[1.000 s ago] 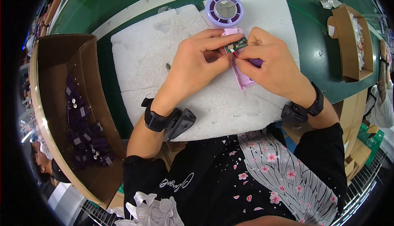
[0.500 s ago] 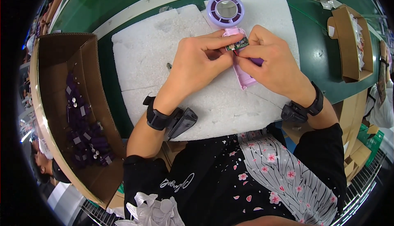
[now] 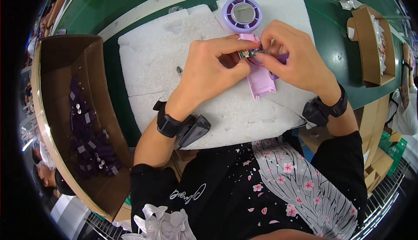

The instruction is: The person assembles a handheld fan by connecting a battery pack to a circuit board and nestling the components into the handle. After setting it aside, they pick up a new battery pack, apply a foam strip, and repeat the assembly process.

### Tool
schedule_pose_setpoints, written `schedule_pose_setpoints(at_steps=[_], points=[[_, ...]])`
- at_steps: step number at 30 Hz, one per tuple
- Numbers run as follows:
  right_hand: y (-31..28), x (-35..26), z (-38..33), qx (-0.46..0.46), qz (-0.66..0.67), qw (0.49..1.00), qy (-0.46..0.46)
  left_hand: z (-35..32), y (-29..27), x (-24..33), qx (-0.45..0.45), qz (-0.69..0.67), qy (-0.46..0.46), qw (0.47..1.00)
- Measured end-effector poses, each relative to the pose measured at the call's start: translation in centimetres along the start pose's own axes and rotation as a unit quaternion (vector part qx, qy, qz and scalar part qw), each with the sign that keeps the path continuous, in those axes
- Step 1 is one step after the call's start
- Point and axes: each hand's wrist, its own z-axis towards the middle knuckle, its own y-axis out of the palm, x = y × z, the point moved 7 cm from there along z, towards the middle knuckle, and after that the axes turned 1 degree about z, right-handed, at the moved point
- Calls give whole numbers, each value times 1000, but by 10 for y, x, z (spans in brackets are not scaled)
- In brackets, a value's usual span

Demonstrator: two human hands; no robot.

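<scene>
A handheld fan with a lavender round head (image 3: 244,13) lies on a white foam board, its open pink handle shell (image 3: 261,83) pointing toward me. Over the handle, my left hand (image 3: 209,68) pinches a small green circuit board (image 3: 245,54) between thumb and fingers. My right hand (image 3: 300,59) is closed, its thumb and fingertips meeting at the board's right end; what they grip there is hidden. Partly under the right hand shows a purple cylindrical battery (image 3: 282,59). Thin red wire runs below the board. A reddish glow shows by the left fingertips.
The white foam board (image 3: 170,44) covers much of the green table (image 3: 326,35). On the left stands a deep cardboard box (image 3: 67,55) with several purple batteries (image 3: 89,140). At the right is a smaller cardboard box (image 3: 368,52) of wrapped pieces. A small dark part (image 3: 179,70) lies beside my left wrist.
The fan has shifted slightly right and toward me. My right hand has turned, with its fingers moved up to the board's end. The board has tilted and is now more covered by fingers.
</scene>
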Motion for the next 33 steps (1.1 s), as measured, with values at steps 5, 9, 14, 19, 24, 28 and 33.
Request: schedule_pose_setpoints(at_steps=[5,9,14,19,24,28,33], points=[[-2,-4,3,43,-10,999,0,1,0,5,0,12,21,1000],[0,0,2,47,-14,999,-12,2,-1,9,0,71,35,997],[1,6,2,26,-2,1000,-10,2,-1,6,-2,84,29,996],[1,6,3,34,-12,999,-17,0,-1,7,-12,64,23,998],[-4,-2,1,1,5,1000,21,-5,-1,8,6,39,49,998],[-7,-7,-4,-34,9,999,24,-6,-9,0,24,7,12,1000],[-7,-5,-10,-41,-58,997,4,-7,-9,-7,20,-37,5,999]])
